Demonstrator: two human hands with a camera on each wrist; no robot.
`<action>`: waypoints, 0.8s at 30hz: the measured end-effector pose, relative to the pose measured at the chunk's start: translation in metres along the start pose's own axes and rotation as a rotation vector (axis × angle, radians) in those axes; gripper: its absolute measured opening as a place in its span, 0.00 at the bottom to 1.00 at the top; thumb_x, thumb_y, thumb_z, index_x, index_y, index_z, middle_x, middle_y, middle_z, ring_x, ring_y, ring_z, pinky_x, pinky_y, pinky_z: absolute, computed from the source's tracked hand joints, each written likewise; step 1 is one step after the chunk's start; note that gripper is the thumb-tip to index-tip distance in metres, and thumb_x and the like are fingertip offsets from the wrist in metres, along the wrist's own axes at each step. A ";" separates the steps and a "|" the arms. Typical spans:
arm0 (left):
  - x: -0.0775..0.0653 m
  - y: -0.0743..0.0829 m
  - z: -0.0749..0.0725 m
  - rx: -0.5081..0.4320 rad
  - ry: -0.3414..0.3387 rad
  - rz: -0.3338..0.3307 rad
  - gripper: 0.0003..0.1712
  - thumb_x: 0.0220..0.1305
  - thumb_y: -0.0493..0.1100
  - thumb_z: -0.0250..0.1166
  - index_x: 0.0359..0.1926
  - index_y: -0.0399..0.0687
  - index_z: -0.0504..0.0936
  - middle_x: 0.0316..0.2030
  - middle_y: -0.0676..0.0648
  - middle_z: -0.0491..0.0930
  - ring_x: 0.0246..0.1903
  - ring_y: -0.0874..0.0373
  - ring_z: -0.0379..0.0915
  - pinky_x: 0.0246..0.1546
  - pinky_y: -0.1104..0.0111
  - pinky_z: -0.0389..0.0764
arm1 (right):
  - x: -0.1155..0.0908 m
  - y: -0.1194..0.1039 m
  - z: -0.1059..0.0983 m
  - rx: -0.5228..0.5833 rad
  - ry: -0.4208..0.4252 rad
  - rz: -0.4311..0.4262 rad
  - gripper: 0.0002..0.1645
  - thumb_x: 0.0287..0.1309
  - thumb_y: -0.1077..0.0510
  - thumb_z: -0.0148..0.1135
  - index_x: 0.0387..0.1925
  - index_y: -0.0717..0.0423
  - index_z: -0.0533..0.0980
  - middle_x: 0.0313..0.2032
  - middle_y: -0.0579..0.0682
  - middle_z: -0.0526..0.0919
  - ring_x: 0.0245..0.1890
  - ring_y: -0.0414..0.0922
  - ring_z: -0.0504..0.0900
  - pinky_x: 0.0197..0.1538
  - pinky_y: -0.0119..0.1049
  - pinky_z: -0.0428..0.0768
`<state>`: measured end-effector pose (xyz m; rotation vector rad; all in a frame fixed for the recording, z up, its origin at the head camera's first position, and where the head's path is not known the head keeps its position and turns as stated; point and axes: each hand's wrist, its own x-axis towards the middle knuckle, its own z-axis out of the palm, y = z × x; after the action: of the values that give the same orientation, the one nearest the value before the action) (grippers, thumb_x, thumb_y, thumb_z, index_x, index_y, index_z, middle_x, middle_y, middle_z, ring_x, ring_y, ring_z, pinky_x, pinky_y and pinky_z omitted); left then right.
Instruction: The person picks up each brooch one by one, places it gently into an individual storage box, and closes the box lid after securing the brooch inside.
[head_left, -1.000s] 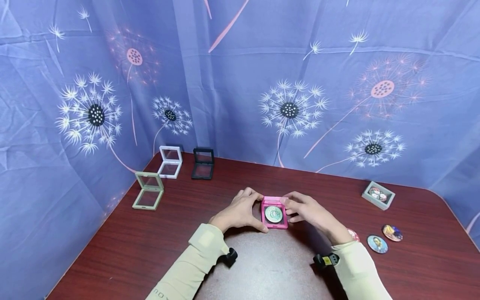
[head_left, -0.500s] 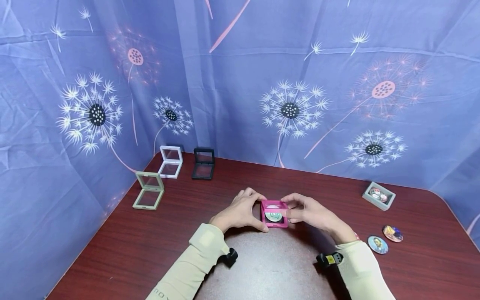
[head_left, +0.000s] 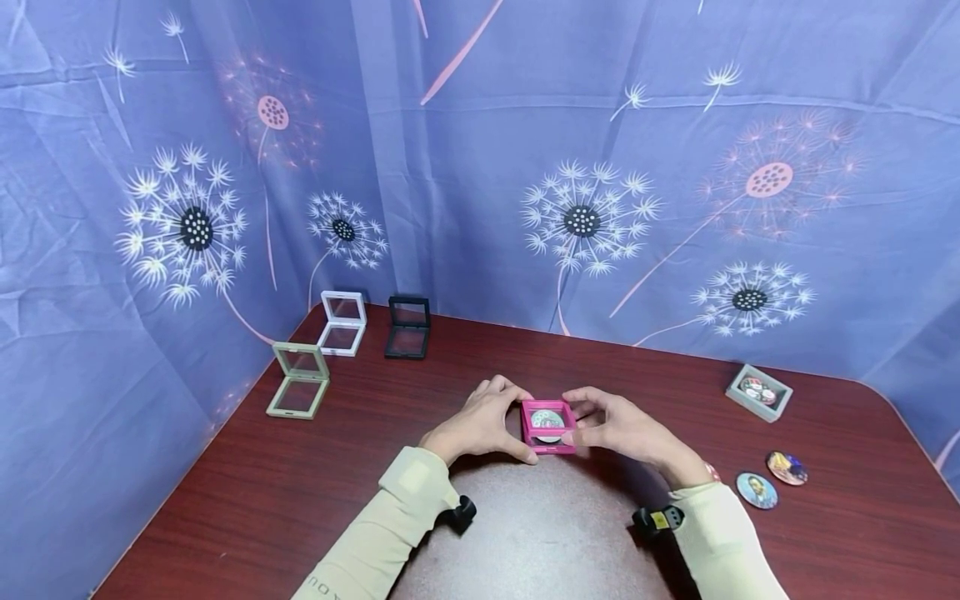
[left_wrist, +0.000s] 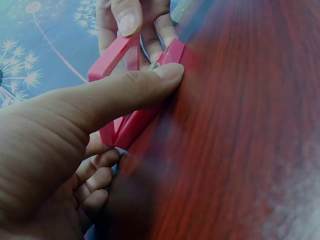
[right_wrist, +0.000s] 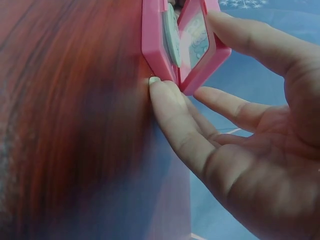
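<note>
A pink hinged display case (head_left: 549,450) stands partly open on the table, its clear-windowed lid (right_wrist: 209,62) tilted over the base. Inside lies a round pale green badge (right_wrist: 171,37), seen through the window in the head view. My left hand (head_left: 477,427) holds the case's left side between thumb and fingers; its thumb lies along the base in the left wrist view. My right hand (head_left: 626,432) has its thumb at the lid's free edge, with other fingers at the right side and near the hinge. The badge's far part is hidden by the case in the right wrist view.
At the back left stand open cases: green (head_left: 298,387), white (head_left: 342,325) and black (head_left: 408,327). Two round badges, one blue (head_left: 757,490) and one multicoloured (head_left: 787,468), lie on the right. A grey box (head_left: 759,393) with badges sits behind them. A patterned curtain (head_left: 480,208) hangs behind the table.
The pink lid has swung down toward me, over the badge, with my right thumb following its edge. My left hand keeps its place on the case.
</note>
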<state>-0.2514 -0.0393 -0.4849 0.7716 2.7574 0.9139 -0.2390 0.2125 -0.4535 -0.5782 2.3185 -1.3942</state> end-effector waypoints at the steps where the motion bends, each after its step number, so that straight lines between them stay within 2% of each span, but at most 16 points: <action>1: 0.000 0.000 0.000 0.000 -0.001 0.000 0.47 0.31 0.64 0.81 0.56 0.61 0.75 0.48 0.57 0.67 0.47 0.61 0.61 0.53 0.64 0.65 | 0.000 0.000 0.000 0.004 -0.005 -0.002 0.38 0.53 0.59 0.72 0.62 0.67 0.66 0.46 0.63 0.76 0.43 0.54 0.79 0.42 0.37 0.80; 9: -0.001 0.001 0.000 0.011 -0.006 -0.006 0.48 0.31 0.65 0.81 0.58 0.60 0.75 0.48 0.57 0.68 0.49 0.61 0.61 0.54 0.64 0.65 | 0.000 0.000 0.002 -0.018 -0.013 0.009 0.42 0.52 0.57 0.73 0.63 0.67 0.65 0.47 0.62 0.76 0.44 0.53 0.79 0.44 0.37 0.80; 15: 0.000 0.000 0.000 0.008 -0.009 -0.012 0.49 0.31 0.66 0.81 0.58 0.61 0.75 0.48 0.57 0.67 0.48 0.61 0.61 0.53 0.64 0.65 | 0.000 0.000 0.002 -0.035 -0.015 0.006 0.40 0.53 0.56 0.72 0.63 0.66 0.65 0.47 0.62 0.77 0.44 0.53 0.78 0.43 0.38 0.79; 24: 0.000 0.001 0.000 0.004 -0.003 -0.002 0.48 0.31 0.65 0.81 0.57 0.60 0.75 0.48 0.57 0.68 0.48 0.61 0.61 0.53 0.64 0.65 | 0.001 0.001 0.003 -0.048 0.003 0.017 0.40 0.49 0.57 0.75 0.61 0.65 0.67 0.45 0.62 0.76 0.42 0.52 0.79 0.42 0.39 0.80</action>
<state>-0.2507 -0.0392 -0.4844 0.7695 2.7575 0.9059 -0.2387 0.2103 -0.4558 -0.5696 2.3595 -1.3360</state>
